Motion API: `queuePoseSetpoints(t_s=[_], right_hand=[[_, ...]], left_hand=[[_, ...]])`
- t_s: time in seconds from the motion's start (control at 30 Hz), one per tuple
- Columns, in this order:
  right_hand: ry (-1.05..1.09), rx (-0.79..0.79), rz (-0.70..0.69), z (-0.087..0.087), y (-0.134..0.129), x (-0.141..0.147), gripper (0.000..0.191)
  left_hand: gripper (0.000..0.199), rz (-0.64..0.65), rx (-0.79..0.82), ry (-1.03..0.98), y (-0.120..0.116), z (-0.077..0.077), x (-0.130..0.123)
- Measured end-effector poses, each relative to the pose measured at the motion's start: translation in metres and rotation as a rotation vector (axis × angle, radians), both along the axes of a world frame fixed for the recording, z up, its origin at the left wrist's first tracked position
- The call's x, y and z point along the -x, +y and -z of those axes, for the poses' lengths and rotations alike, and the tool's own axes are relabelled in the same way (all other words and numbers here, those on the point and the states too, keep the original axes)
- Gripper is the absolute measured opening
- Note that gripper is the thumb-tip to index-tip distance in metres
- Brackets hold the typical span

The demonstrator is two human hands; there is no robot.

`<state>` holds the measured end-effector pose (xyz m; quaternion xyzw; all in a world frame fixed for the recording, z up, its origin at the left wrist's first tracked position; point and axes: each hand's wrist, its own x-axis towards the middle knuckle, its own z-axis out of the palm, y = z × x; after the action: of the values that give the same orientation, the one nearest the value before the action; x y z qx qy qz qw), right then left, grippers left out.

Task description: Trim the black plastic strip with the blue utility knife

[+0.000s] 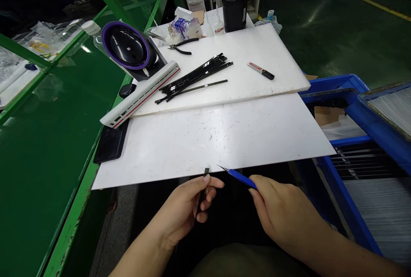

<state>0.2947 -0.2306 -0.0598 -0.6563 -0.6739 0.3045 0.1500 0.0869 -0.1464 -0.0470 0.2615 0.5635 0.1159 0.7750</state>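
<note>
Strip, dark, flat and narrow: located in the left hand, just off the near edge of the counter. Left fingers pinch it between thumb and forefinger, the others loosely curled; one short end projects toward 12 o'clock – presumably so that this end stays exposed and steady. At 3 o'clock from the strip, the right hand has its fingers closed around a blue tool, probably tweezers. The ribbed grip is held like a pen, apparently for fine control, and the thin metallic point faces 10 o'clock, apart from the strip.

At 12 o'clock, a pile of glossy black strips lies on a thick white foam slab; the soft, matte surface likely protects their finish. A marker rests at 1 o'clock on the slab, and black-handled pliers lie beyond the pile – both seemingly within reach. At 11 o'clock, a long white slotted bar slants beside the pile, with a round purple-rimmed device behind it.
</note>
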Motion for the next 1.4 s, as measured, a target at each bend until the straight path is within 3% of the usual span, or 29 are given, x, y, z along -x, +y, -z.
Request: queuePoseSetpoints(t_s=[0.2, 0.77, 1.03, 1.4], right_hand=[[0.003, 0.078, -0.016, -0.003, 0.006, 0.002, 0.029], [-0.04, 0.112, -0.064, -0.006, 0.013, 0.009, 0.021], [-0.232, 0.029, -0.122, 0.003, 0.002, 0.016, 0.023], [-0.065, 0.123, -0.052, -0.002, 0.001, 0.018, 0.025]], left_hand=[[0.033, -0.047, 0.129, -0.096, 0.003, 0.007, 0.0], [0.032, 0.078, 0.007, -0.04, 0.002, 0.005, -0.002], [0.035, 0.069, 0.009, -0.05, 0.0, 0.005, -0.003], [0.033, 0.011, 0.014, -0.058, -0.003, 0.007, -0.006]])
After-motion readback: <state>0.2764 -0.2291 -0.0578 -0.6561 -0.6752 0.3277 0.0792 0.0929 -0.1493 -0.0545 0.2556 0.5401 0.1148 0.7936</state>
